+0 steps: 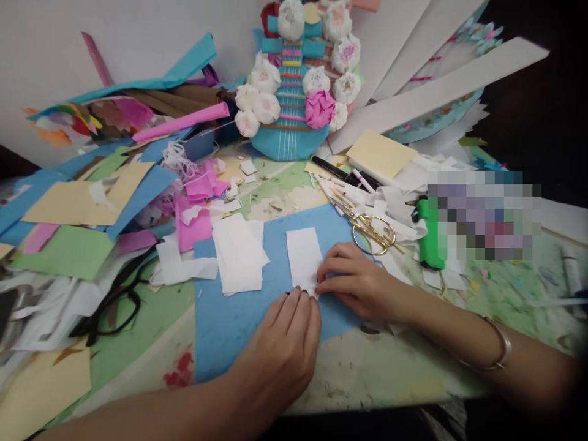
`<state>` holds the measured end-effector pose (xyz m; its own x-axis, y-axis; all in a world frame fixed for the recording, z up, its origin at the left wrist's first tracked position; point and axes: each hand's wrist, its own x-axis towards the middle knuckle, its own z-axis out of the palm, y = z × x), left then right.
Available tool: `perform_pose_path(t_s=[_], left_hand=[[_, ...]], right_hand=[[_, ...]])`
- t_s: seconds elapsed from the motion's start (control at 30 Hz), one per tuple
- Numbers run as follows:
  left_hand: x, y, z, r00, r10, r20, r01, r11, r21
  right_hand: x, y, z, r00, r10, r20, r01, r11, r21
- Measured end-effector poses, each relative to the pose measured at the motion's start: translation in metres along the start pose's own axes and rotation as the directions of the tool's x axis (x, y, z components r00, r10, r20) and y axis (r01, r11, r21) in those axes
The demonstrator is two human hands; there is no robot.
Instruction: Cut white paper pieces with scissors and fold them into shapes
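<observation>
A small white paper rectangle [303, 254] lies on a blue paper sheet [239, 318] in the middle of the table. My left hand [282, 343] rests palm down with its fingertips touching the near edge of the white paper. My right hand [356, 278] has its fingers curled and pinches the near right corner of the same paper; a metal bangle [498, 349] sits on that wrist. A stack of white paper pieces [239, 251] lies just left of the rectangle.
Gold scissors [372, 233] lie beyond my right hand, with black pens [340, 173] and a green object [429, 236] nearby. Black glasses [114, 303] lie at left among coloured paper scraps. A blue paper craft with white and pink paper flowers [294, 92] stands at the back.
</observation>
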<state>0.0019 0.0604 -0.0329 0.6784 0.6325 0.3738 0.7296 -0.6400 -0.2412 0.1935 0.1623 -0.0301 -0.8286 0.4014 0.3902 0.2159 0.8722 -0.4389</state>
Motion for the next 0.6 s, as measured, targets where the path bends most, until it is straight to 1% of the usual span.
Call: perform_pose_path(t_s=[0.07,0.13,0.2,0.3,0.43,0.6], left_hand=[[0.0004,-0.0007,-0.0013,0.999,0.015,0.034,-0.015,1.000,0.007],[0.0003,-0.0017,-0.0024,0.995,0.045,0.094,-0.046,0.999,0.011],[-0.0003,-0.0027,-0.0030,0.991,0.065,0.120,-0.068,0.998,0.018],[-0.0014,-0.0035,-0.0028,0.991,0.060,0.118,-0.063,0.998,0.024],[-0.0021,-0.0045,-0.0014,0.993,0.016,0.121,-0.012,0.999,-0.029],[-0.0006,-0.0071,-0.0035,0.994,-0.026,0.110,0.032,0.998,-0.061]], right_hand=[[-0.0002,-0.0021,-0.0011,1.000,-0.014,0.008,0.014,1.000,-0.016],[-0.0004,-0.0029,-0.0016,1.000,-0.025,-0.002,0.025,0.999,-0.025],[-0.0008,-0.0029,-0.0016,0.999,-0.030,-0.011,0.030,0.999,-0.032],[-0.0015,-0.0030,-0.0014,1.000,-0.029,-0.011,0.029,0.998,-0.051],[-0.0024,-0.0046,-0.0009,0.999,-0.035,-0.003,0.035,0.994,-0.099],[-0.0040,-0.0082,-0.0006,0.993,-0.079,0.083,0.093,0.982,-0.167]])
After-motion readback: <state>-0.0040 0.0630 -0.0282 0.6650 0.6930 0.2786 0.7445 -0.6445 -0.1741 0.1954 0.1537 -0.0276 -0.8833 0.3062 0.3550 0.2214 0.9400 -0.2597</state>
